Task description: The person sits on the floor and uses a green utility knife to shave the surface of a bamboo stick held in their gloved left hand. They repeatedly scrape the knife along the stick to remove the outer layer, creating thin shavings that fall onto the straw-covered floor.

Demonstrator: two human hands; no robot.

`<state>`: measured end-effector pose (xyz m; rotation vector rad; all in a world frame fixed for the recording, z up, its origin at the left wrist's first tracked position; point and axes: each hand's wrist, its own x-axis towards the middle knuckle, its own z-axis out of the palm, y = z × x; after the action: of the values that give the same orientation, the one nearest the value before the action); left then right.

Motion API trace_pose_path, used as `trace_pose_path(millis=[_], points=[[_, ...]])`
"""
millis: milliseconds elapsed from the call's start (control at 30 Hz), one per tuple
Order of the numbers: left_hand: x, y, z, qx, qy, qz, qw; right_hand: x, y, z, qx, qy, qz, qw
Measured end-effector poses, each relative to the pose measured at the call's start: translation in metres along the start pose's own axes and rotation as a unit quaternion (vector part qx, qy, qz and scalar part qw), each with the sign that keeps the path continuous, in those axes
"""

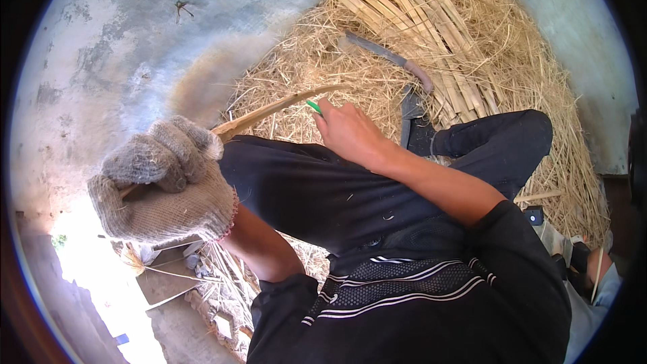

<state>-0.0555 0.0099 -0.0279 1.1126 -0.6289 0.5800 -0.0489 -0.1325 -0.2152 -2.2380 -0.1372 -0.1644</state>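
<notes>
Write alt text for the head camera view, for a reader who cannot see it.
A gloved left hand and bare right hand hold a long bamboo strip across a dark-trousered lap; the right hand also grips a green-handled tool. A machete lies on bamboo shavings ahead.

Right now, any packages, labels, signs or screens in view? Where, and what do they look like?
None that can be made out. In view: a gloved left hand gripping a thin cane strip, a bare right hand holding a green-handled tool, a long knife lying on the straw, and stacked split canes. A small dark object by the knee is too small to tell.
</notes>
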Motion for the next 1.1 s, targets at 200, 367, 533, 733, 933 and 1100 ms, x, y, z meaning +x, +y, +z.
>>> trace_pose_path(millis=[200,367,533,733,933,1100], points=[[-0.004,0.013,-0.003,0.032,0.027,-0.022,0.999,-0.016,-0.054,-0.02,0.034,-0.054,-0.052,0.997],[-0.009,0.001,0.016,0.008,-0.036,0.009,0.999,-0.009,0.02,0.003,0.031,-0.056,0.061,0.996],[-0.012,0.009,0.016,0.036,0.054,-0.031,0.997,-0.033,-0.069,-0.045,0.14,-0.024,-0.073,0.987],[-0.012,0.004,0.03,0.059,0.051,-0.046,0.996,-0.036,-0.059,-0.04,0.038,0.028,-0.07,0.996],[-0.01,0.003,0.036,0.106,0.14,-0.033,0.984,-0.036,-0.075,-0.049,0.046,0.003,-0.064,0.997],[-0.016,0.006,0.042,0.134,0.093,-0.037,0.986,-0.033,-0.041,-0.038,0.038,0.004,-0.007,0.999]])
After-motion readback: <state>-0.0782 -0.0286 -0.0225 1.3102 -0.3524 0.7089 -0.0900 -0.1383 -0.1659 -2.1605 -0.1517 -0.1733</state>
